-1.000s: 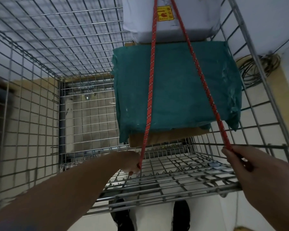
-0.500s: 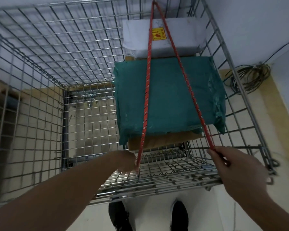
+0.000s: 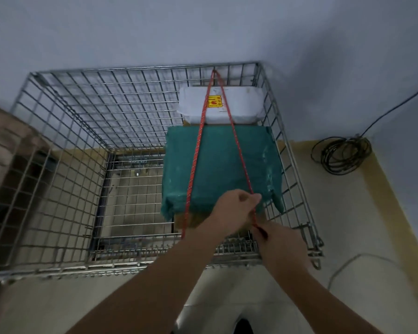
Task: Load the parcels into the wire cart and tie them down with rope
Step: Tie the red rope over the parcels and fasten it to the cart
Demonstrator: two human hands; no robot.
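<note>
the big silver wire-mesh cart (image 3: 65, 131) stands against the pale wall, and its load is packed into its right side, likely so the mesh wall braces it. largest of the load is the teal plastic-wrapped parcel (image 3: 221, 165), resting on a brown cardboard box (image 3: 191, 219) of which only an edge shows; beyond it lies the white wrapped parcel with a yellow sticker (image 3: 239, 109). the thin red patterned rope (image 3: 196, 155) is looped over the top wire of the far wall, so its two strands run back across both parcels and can press them down. the left hand (image 3: 234, 209) has a closed grip pinching the right strand over the near edge, while the right hand (image 3: 279, 245) seems to hold that strand's tail just below, though blur hides its fingers.
</note>
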